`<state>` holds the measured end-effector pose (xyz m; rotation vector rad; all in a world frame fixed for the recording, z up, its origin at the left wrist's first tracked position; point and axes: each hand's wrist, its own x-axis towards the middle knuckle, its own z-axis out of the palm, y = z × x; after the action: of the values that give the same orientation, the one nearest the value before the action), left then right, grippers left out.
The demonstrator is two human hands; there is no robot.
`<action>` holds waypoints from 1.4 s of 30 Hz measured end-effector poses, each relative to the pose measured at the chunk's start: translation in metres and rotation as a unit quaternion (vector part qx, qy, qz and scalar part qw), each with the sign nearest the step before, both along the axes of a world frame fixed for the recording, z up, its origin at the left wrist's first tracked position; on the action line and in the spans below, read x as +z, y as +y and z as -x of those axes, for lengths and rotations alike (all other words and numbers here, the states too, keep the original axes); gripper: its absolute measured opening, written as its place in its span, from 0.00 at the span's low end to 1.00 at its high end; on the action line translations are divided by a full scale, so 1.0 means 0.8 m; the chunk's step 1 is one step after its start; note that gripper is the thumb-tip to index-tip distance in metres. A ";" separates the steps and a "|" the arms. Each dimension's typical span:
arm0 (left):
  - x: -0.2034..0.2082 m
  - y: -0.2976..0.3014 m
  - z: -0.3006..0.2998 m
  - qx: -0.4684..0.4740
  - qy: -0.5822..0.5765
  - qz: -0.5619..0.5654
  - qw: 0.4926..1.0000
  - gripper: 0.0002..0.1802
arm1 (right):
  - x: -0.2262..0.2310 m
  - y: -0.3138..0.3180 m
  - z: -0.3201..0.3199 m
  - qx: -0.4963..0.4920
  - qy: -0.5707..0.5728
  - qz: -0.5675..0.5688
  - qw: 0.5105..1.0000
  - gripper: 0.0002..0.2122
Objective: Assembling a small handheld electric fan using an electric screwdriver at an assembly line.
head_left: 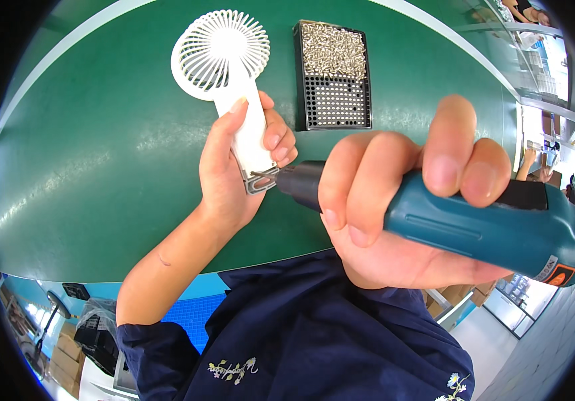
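Note:
A white handheld fan with a round slatted head lies tilted above the table, my left hand wrapped round its handle. The handle's lower end carries a grey loop-shaped piece. In my right hand is a teal electric screwdriver with a black nose, fingers closed round its body. Its thin bit points left and meets the fan's lower end near the grey piece; whether it sits in a screw I cannot tell.
On the green table, a black screw tray stands beyond my hands, loose screws heaped in its far half and rows of holes in its near half. Cardboard boxes are at lower left. Other people appear at the far right.

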<state>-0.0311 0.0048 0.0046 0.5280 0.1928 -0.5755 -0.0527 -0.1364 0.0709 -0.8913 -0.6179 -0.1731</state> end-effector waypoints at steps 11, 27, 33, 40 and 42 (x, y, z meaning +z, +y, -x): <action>-0.014 0.002 0.001 0.035 -0.009 0.067 0.997 0.16 | 0.013 -0.004 0.041 -0.233 0.320 0.049 0.917 0.23; 0.038 -0.010 0.007 0.149 -0.017 -0.063 0.987 0.16 | -0.065 0.057 0.090 -0.052 0.482 -0.011 0.875 0.07; 0.026 -0.028 0.031 0.111 -0.079 -0.132 0.982 0.16 | -0.074 0.041 0.092 -0.076 0.451 0.036 0.888 0.08; 0.039 -0.040 0.023 0.182 -0.065 -0.105 0.976 0.16 | -0.069 0.029 0.099 -0.095 0.441 0.052 0.891 0.08; 0.036 -0.051 0.027 0.170 -0.041 -0.091 0.980 0.16 | -0.064 0.018 0.095 -0.104 0.438 0.039 0.892 0.08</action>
<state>-0.0527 -0.0363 0.0338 0.6789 0.2532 -0.2027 -0.1285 -0.1221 0.0194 -1.0016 0.3194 0.0724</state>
